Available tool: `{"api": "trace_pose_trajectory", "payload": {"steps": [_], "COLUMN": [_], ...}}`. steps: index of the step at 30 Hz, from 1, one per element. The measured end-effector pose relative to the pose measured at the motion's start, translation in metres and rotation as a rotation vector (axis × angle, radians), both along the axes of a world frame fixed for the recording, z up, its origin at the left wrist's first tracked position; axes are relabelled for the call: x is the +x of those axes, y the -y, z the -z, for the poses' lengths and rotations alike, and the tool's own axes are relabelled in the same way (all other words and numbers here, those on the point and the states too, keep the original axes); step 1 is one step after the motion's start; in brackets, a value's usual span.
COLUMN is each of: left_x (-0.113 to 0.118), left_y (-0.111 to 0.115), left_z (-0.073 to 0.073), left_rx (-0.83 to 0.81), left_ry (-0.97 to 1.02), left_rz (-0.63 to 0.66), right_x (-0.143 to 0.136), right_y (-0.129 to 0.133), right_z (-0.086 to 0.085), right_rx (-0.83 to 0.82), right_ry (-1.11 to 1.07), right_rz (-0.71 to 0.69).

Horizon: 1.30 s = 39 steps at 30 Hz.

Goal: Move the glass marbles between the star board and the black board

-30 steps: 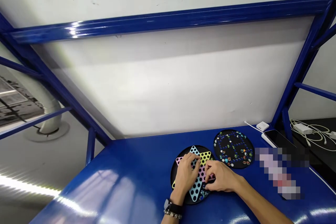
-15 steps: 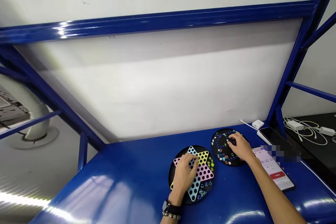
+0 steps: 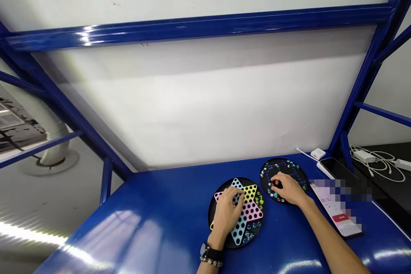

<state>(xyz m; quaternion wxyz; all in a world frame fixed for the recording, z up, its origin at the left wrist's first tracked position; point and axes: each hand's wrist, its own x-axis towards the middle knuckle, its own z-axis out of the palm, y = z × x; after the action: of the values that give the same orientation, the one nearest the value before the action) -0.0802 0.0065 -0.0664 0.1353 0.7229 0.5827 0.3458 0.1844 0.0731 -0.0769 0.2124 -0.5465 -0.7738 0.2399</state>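
R hand (image 3: 288, 187) over far-right marble tray (image 3: 272, 172), L hand (image 3: 226, 210) over near-left star board (image 3: 251, 211).
Both curled, narrow gap; can't tell if holding anything.

Left hand (image 3: 228, 209) and right hand (image 3: 287, 188) seen bare. Black-banded watch (image 3: 215, 254) worn on left wrist (image 3: 216, 241), bottom centre of frame; beaded bracelet (image 3: 211, 262) worn just below it.

The blue tabletop (image 3: 180, 197) is smooth and glossy. Toward its back right corner, shiny glass-looking marbles (image 3: 290, 164) sit in a black plastic-looking tray (image 3: 272, 172). Beyond the back edge, a glossy, metal-looking crossbar (image 3: 205, 25) fronts a matt wall (image 3: 205, 107).
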Motion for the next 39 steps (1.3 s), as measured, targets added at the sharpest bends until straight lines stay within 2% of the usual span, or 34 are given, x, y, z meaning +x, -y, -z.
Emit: {"api": "trace_pose_trajectory", "payload": {"steps": [4,9,11,13,17,20,25,30,36,39], "left_x": [0.000,0.000,0.000,0.000,-0.001,-0.001,-0.001,-0.002,-0.002,-0.003], "left_y": [0.000,-0.003,-0.003,-0.002,-0.001,-0.002,-0.003,-0.003,-0.003,-0.003], "left_z": [0.000,0.001,0.001,0.002,0.002,0.002,0.001,0.003,0.004,0.004], "left_rx": [-0.011,-0.017,-0.012,-0.008,-0.017,-0.019,-0.026,-0.024,-0.010,0.000], "left_ry": [0.002,0.000,-0.001,-0.003,-0.003,-0.004,-0.002,-0.002,-0.007,-0.008], "left_rz": [0.001,-0.004,-0.005,-0.007,-0.005,-0.002,0.007,0.005,0.000,-0.002], "right_x": [-0.004,0.004,0.013,0.020,0.023,0.020,0.020,0.024,0.028,0.027], "right_y": [0.001,-0.009,-0.012,-0.012,-0.004,0.001,0.004,0.007,0.007,0.003], "right_z": [-0.003,-0.008,-0.010,-0.011,-0.016,-0.019,-0.024,-0.026,-0.008,-0.003], "right_rx": [0.037,-0.061,-0.109,-0.105,-0.130,-0.200,-0.285,-0.285,-0.242,-0.219], "right_ry": [-0.057,-0.516,-0.588,-0.485,-0.118,0.005,0.043,0.136,0.115,-0.046], "right_rz": [-0.024,0.149,0.169,0.122,0.002,-0.099,-0.135,-0.110,-0.116,-0.111]}}
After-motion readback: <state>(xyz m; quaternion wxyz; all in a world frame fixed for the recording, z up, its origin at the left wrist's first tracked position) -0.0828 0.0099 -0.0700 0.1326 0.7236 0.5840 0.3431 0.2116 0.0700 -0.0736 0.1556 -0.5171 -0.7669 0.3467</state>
